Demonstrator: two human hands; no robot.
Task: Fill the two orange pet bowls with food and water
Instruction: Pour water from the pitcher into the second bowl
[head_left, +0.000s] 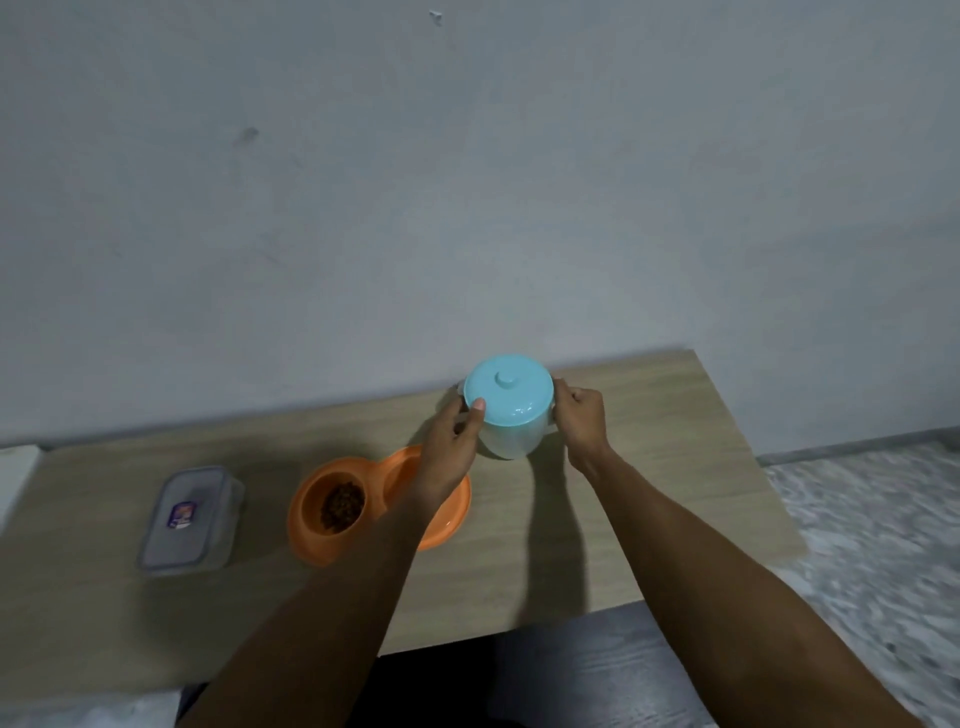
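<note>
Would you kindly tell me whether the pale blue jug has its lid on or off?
On. The lid sits flat over the jug, covering its mouth completely.

A purple label (182, 515) sits on the clear container's lid (184, 519), its print too blurred to read.

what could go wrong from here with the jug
1. The lid is on the jug; if the left hand yanks it, the jug may tip unless the right hand steadies it.
2. The second bowl joins the kibble bowl, so a sloppy pour could wet the food.
3. The left forearm crosses over the bowls and might knock them.
</note>
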